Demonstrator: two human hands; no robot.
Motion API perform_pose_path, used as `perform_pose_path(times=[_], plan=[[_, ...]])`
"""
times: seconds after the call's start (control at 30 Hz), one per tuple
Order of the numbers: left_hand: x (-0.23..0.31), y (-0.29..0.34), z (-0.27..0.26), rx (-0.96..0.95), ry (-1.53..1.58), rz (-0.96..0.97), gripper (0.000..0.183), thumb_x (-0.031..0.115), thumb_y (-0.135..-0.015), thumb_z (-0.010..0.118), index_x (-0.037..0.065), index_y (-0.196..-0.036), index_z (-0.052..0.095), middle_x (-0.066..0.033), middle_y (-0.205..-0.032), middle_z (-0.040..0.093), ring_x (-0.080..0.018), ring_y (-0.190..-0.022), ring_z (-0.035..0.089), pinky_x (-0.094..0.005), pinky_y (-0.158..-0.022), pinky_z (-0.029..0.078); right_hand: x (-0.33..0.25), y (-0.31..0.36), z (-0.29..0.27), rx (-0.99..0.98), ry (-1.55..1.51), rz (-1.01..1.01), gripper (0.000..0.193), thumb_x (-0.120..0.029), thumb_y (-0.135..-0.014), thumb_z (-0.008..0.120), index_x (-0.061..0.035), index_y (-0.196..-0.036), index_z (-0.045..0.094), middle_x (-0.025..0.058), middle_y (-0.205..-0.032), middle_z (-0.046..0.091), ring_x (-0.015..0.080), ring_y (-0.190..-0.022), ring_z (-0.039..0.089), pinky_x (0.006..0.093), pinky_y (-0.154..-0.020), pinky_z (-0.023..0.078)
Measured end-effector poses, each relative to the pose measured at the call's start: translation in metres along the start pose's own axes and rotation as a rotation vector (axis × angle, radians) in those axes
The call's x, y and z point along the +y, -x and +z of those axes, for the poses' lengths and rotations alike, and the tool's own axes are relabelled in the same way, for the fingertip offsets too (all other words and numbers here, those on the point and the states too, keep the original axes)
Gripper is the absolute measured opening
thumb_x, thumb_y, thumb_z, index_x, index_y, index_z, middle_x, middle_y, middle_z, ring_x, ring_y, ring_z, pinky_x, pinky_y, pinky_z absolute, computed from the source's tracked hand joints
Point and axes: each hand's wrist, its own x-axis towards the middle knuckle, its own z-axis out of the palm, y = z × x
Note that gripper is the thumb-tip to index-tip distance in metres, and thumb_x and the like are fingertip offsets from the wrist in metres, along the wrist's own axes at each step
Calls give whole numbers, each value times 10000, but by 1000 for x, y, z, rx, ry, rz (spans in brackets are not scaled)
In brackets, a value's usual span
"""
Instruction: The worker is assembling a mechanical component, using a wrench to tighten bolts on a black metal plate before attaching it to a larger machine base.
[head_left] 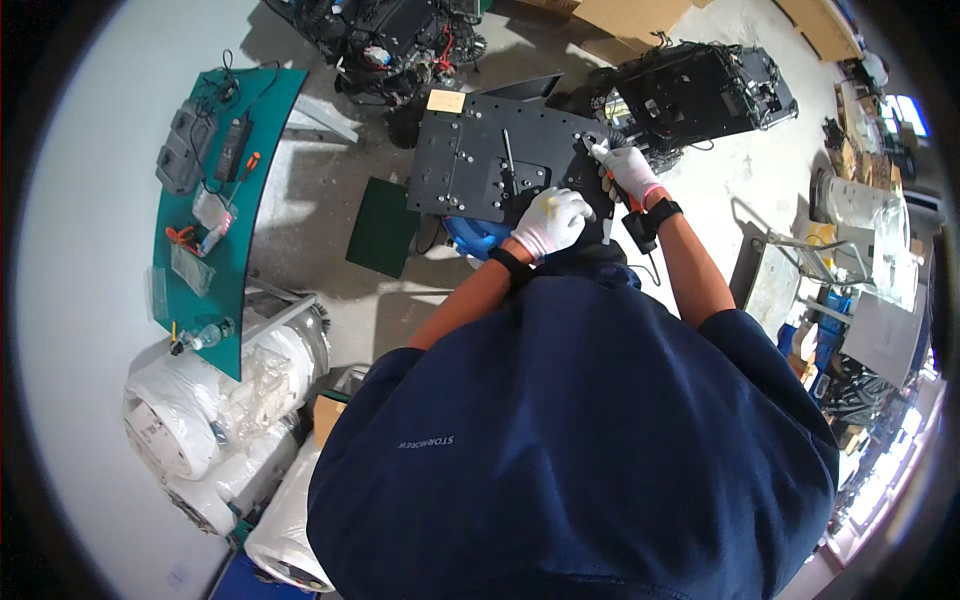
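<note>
A large black metal plate with several silver screws lies in front of me, a slim metal rod across it. My left hand, in a white glove with a yellow mark, rests at the plate's near edge. Its fingers are curled, and what they hold, if anything, is hidden. Also gloved in white, my right hand is closed around an orange-and-black hand tool at the plate's right end. Most of the tool is covered by the hand, so its exact kind does not show. A black block hangs beside my right wrist.
Dark wheeled machines stand beyond the plate, another machine at the far right. On the left a green table holds tools, cables and a bottle. Wrapped white rolls sit below it. A small yellowish box lies on the plate's far corner.
</note>
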Motion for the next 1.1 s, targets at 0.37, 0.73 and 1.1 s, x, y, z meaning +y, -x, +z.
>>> perform_pose_path(times=[0.37, 0.73, 1.1], plan=[[20, -2, 11, 152, -146, -277, 142, 108, -794, 603, 153, -810, 737, -46, -811, 699, -294, -743, 665, -434, -729, 524, -14, -100, -81, -324, 822, -479, 593, -558, -876, 731, 26, -781, 692, 64, -606, 607, 155, -596, 592, 377, -559, 465], [33, -10, 42, 459, -324, -449, 161, 70, -768, 590, 146, -765, 732, -42, -755, 693, -264, -705, 661, -390, -694, 503, -169, -101, -34, -841, 1508, -881, 565, -522, -758, 814, 33, -807, 715, 102, -627, 658, 217, -490, 636, 340, -461, 501], [32, -13, 53, 590, -394, -544, 169, 66, -761, 566, 137, -753, 720, -39, -770, 698, -278, -721, 667, -418, -772, 536, -195, -120, -18, -822, 1748, -1372, 564, -543, -735, 788, 14, -799, 734, 155, -668, 670, 317, -632, 672, 429, -628, 537]])
